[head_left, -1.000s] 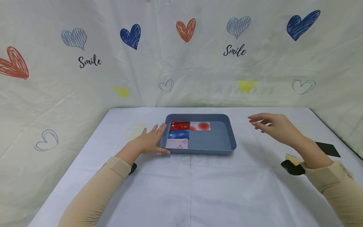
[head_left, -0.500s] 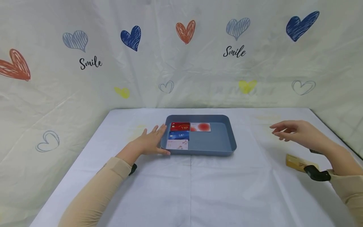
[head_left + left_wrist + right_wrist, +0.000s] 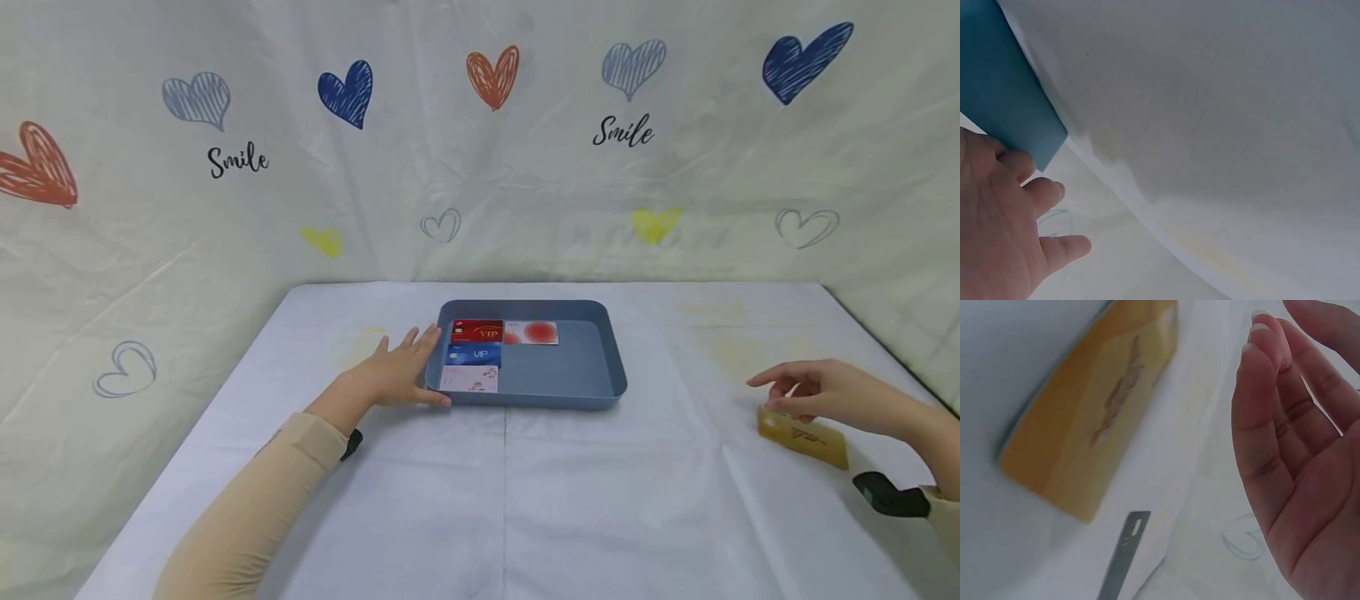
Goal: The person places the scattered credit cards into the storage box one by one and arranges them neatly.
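My left hand rests with spread fingers against the left side of a blue-grey tray, thumb at its front corner. In the tray's left part lie a red VIP card, a blue VIP card and a pale pink card in a column. A white card with a red disc sits beside the red one. On the right, my right hand hovers with loosely bent fingers over the far edge of a gold card. The right wrist view shows nothing between those fingers.
Beyond the gold card lies a dark card, which my right hand hides in the head view. White cloth covers the table. A pale curtain printed with hearts hangs behind and at both sides.
My right hand has moved right and towards me, from beside the tray to the gold card, whose face has come into view. My left hand and the tray have stayed put.
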The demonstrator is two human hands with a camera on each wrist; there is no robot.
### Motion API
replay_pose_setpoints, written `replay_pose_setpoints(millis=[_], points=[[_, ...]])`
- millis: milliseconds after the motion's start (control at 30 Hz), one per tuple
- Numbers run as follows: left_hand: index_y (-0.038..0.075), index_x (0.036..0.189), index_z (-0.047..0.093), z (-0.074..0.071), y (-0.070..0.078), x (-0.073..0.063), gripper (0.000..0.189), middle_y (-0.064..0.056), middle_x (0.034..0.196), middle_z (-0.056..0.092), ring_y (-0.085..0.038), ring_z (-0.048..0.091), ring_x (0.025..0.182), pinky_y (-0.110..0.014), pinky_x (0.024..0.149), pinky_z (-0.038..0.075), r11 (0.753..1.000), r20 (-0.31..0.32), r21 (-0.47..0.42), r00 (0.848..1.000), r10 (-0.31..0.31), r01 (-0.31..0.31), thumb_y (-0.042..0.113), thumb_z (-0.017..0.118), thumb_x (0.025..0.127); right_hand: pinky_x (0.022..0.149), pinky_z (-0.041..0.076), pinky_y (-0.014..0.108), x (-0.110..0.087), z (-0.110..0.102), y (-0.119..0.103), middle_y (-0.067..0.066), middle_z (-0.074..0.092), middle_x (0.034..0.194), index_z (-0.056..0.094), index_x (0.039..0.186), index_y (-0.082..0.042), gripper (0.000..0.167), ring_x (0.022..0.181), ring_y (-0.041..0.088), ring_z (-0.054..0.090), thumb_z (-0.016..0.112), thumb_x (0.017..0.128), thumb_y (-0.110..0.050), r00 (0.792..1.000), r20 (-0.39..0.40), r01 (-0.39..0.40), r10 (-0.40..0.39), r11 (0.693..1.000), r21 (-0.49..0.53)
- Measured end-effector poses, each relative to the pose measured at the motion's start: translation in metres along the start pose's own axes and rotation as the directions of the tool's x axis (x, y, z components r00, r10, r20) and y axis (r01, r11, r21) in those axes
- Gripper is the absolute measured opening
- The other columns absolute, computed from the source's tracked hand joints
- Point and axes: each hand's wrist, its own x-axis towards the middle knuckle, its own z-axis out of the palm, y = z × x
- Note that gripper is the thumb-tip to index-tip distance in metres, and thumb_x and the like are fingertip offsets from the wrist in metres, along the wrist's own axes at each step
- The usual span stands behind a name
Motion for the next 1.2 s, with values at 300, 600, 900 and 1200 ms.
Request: replay_pose_setpoints(millis=[300,600,900,1200], points=[[0.008,0.165,0.002,0.000,0.000,-0.001,0.123,-0.008,0.172,0.002,-0.036,0.002,0.156,-0.069,0.118,0.002,1.000,-0.005,0.005,1.000,0.011,-0.011,0.069,0.071,0.084,0.058,0.048,0.025,-0.005,0.007,0.017,-0.003,0.059,0.086,0.063,0.121,0.011,0.027,0.069,0.012,0.057,0.066,0.098,-0.004,0.987,0.158,-0.046,0.037,0.997,0.058],[0.008,0.165,0.002,-0.002,0.002,-0.004,0.123,-0.010,0.172,0.003,-0.038,0.003,0.156,-0.070,0.117,0.002,1.000,-0.005,0.004,1.000,0.021,-0.021,0.069,0.071,0.084,0.062,0.043,0.024,-0.004,0.012,0.017,0.001,0.047,0.090,0.061,0.119,0.007,0.037,0.073,0.006,0.049,0.077,0.092,-0.012,0.974,0.195,-0.114,0.118,0.993,-0.030],[0.008,0.165,0.001,-0.001,0.000,-0.003,0.123,-0.009,0.172,0.002,-0.037,0.002,0.156,-0.070,0.118,0.001,1.000,-0.008,-0.004,1.000,0.014,-0.014,0.068,0.071,0.084,0.065,0.042,0.024,-0.008,0.015,0.011,0.007,0.047,0.101,0.052,0.122,0.004,0.048,0.077,0.007,0.043,0.082,0.087,-0.011,0.966,0.246,-0.074,0.078,0.997,-0.027],[0.008,0.165,0.000,-0.001,-0.001,-0.002,0.124,-0.010,0.172,0.001,-0.037,0.001,0.156,-0.069,0.118,0.001,1.000,-0.009,-0.010,1.000,0.016,-0.016,0.069,0.071,0.084,0.064,0.039,0.024,-0.008,0.019,-0.001,0.003,0.050,0.099,0.054,0.114,0.003,0.045,0.077,0.004,0.041,0.085,0.083,-0.009,0.973,0.218,-0.062,0.081,0.994,-0.094]])
